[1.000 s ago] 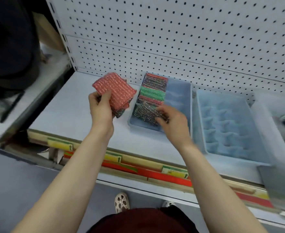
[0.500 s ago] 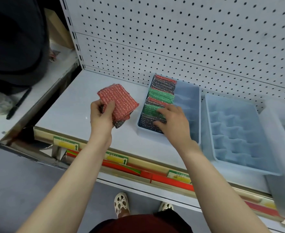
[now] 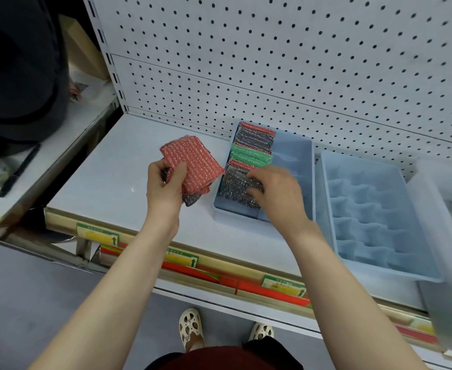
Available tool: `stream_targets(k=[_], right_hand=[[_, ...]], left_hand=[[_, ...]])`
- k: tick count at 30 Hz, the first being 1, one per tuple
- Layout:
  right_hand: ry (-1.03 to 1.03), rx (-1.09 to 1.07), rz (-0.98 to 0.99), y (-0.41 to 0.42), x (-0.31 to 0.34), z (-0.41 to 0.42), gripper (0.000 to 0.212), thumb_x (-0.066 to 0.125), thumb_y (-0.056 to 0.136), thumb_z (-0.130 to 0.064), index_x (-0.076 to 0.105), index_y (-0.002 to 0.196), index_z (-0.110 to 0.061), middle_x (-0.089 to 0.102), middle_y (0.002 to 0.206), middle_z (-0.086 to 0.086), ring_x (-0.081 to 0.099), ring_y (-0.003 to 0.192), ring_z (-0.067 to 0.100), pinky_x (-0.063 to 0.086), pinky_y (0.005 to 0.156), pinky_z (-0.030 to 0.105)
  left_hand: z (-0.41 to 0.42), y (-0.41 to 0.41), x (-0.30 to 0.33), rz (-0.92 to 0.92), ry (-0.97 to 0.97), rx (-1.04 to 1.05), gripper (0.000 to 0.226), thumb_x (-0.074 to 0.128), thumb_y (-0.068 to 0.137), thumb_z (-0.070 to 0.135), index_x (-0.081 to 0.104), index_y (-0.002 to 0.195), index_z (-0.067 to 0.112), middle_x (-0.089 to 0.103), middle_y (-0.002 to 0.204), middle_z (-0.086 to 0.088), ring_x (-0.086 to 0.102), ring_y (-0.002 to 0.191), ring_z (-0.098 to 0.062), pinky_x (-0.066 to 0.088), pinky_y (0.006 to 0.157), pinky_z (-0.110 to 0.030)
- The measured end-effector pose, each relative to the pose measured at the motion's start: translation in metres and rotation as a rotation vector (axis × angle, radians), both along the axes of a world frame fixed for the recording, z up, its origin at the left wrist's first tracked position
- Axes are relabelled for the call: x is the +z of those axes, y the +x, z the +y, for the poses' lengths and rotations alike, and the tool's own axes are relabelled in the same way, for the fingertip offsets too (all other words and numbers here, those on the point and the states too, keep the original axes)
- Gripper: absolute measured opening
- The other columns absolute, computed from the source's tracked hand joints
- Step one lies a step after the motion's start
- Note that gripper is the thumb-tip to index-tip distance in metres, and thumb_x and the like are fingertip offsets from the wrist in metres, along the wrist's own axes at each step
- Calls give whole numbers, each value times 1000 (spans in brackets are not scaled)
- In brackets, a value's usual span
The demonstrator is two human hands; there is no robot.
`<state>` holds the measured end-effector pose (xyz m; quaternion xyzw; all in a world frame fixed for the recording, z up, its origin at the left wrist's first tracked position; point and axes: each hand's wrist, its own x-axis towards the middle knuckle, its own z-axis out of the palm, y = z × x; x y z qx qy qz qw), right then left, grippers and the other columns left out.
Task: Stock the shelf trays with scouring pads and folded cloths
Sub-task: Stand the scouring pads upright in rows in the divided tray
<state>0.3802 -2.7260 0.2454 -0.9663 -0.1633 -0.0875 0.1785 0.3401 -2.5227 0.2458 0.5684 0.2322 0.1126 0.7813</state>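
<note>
So the left hand [image 3: 166, 186] is gripping a small stack of scouring pads [image 3: 192, 165] just above the white shelf [image 3: 99, 180], thumb pressed on the red pad on top, with a dark pad poking out underneath at the lower edge. That stack sits just left of the first blue tray [image 3: 303, 166], not touching it as far as I can see.

Right hand [image 3: 278, 192] is down in that tray, fingers curled over the near dark glittery pad [image 3: 235, 186] at the front of the row. Looks like it's grasping or pressing it, the fingertips are a bit blurred so I can't say exactly how. Behind that pad the tray's left column is lined with more pads on edge: a red one, then green pads [image 3: 251, 154], then dark ones and a red one [image 3: 256, 129] at the back by the pegboard [image 3: 272, 62]. The tray's right column looks bare.

Just beside it on the right is a second blue tray [image 3: 379, 220] with wavy dividers, and a clear bin [image 3: 448, 236] at the far right edge, contents too blurry to tell. Price tags [image 3: 182, 259] run along the shelf's front rail. A black pen [image 3: 19, 170] lies on the surface off to the left.
</note>
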Motion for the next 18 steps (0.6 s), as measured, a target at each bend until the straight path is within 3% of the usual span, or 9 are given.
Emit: stream_targets(k=[6, 11, 15, 18], right_hand=[[-143, 22, -76, 6, 4, 9, 18, 65, 87, -8, 72, 104, -10, 67, 100, 5, 55, 99, 27, 50, 72, 42], [-80, 80, -181, 7, -1, 10, 21, 69, 80, 3, 76, 96, -8, 71, 90, 6, 60, 87, 29, 52, 65, 41], [-284, 114, 43, 11, -19, 7, 24, 56, 94, -12, 71, 111, -19, 67, 108, -3, 50, 108, 16, 47, 82, 32], [-336, 129, 42, 13, -24, 5, 24, 60, 94, -25, 70, 116, -21, 67, 107, -5, 48, 109, 17, 45, 85, 29]], left_hand=[[-1, 5, 0, -9, -13, -1, 14, 58, 97, 18, 49, 108, 18, 60, 109, -3, 59, 115, -36, 46, 97, -62], [2, 6, -2, -7, -12, 2, 17, 58, 97, 20, 48, 110, 17, 60, 112, -5, 59, 115, -37, 46, 97, -62], [1, 7, -6, -8, -15, -14, 14, 58, 97, 20, 49, 108, 20, 61, 111, -3, 61, 113, -34, 48, 96, -60], [1, 8, -8, -31, -6, -42, 12, 60, 96, 20, 51, 104, 23, 62, 111, -3, 62, 110, -33, 52, 89, -55]])
